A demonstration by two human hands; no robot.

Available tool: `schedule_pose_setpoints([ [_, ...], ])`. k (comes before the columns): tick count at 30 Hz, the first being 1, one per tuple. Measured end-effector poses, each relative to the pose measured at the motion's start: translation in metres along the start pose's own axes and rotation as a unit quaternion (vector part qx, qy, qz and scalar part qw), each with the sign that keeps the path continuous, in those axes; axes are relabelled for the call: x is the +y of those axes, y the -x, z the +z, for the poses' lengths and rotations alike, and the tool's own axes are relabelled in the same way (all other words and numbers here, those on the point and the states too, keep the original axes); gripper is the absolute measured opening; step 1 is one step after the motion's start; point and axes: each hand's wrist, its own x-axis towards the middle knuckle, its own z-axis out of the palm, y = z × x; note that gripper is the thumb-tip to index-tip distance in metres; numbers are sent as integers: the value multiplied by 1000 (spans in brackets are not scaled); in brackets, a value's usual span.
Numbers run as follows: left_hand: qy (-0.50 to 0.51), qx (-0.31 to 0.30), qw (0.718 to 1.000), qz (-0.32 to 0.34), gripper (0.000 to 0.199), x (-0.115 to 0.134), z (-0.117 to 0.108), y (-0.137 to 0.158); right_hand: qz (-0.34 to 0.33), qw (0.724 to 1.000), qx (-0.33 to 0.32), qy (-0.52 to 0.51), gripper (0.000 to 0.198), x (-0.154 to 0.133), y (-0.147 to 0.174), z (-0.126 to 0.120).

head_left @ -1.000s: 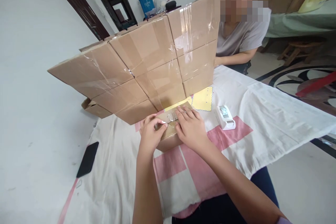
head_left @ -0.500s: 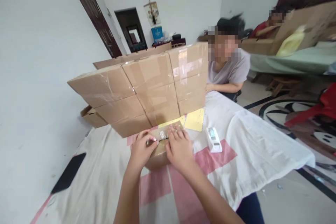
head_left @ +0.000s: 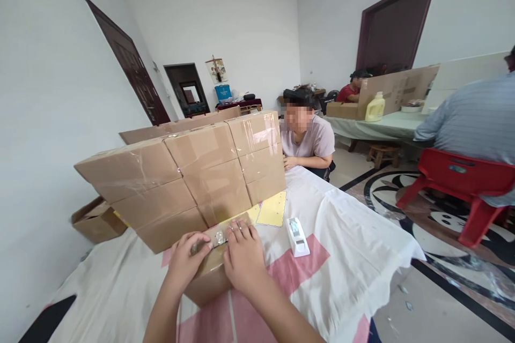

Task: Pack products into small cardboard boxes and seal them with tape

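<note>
A small cardboard box [head_left: 209,282] stands on the cloth in front of me, a seam running across its top. Crumpled clear plastic [head_left: 219,238] sits by that seam, between my hands. At the box's left end is my left hand [head_left: 185,260], its thumb and fingertips drawn together at the top edge. What they pinch, if anything, is too small to make out. My right hand [head_left: 244,253] lies flat over the right part of the top, fingers stretched forward and touching the cardboard.
Stacked taped cartons [head_left: 213,171] form a wall behind the box. Yellow sheets [head_left: 272,209] and a white handheld device [head_left: 298,237] lie to the right on the tablecloth [head_left: 341,262]. A person [head_left: 311,136] crouches past the cartons; another sits on a red chair [head_left: 462,179].
My view has tilted up and turned right, so the scene sits further left and more of the room shows. Both hands keep nearly the same place on the box.
</note>
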Motion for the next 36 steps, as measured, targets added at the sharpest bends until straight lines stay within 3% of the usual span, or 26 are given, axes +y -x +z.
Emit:
schedule_pose_setpoints([
  [9, 18, -5, 1000, 11, 30, -1, -2, -8, -11, 1000, 24, 12, 52, 0, 2, 4],
  [14, 56, -18, 998, 0, 38, -13, 0, -11, -98, 986, 60, -123, 41, 45, 5, -16],
  [18, 48, -12, 999, -6, 43, -17, 0, -8, -67, 966, -4, -251, 90, 97, 5, -18],
  [22, 41, -15, 999, -7, 42, -18, 0, -7, -79, 935, -79, -336, 122, 118, 2, 8],
  [27, 56, -34, 998, -6, 42, -23, 0, -11, -77, 925, -85, -363, 141, 122, 0, 33],
  [36, 79, -31, 995, -48, 58, -44, 3, -15, -49, 912, -111, -392, 146, 126, 1, 29],
])
